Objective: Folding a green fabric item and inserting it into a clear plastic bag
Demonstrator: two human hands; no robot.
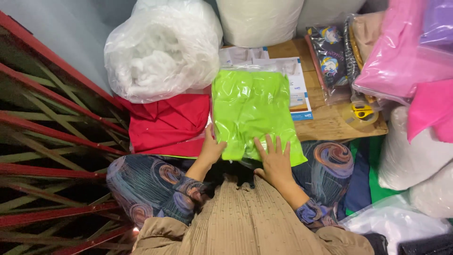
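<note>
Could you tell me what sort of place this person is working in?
Probably a small sewing or craft workspace: a clear bag of white stuffing, bagged fabrics such as the lime-green pack under both hands, and yellow scissors on a low wooden table.

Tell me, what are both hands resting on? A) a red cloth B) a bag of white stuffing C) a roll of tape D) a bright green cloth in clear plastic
D: the left hand and right hand both lie on the near edge of the green cloth, which is in clear plastic.

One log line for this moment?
left hand: flat on green bag | right hand: flat on green bag | red cloth: beside
</note>
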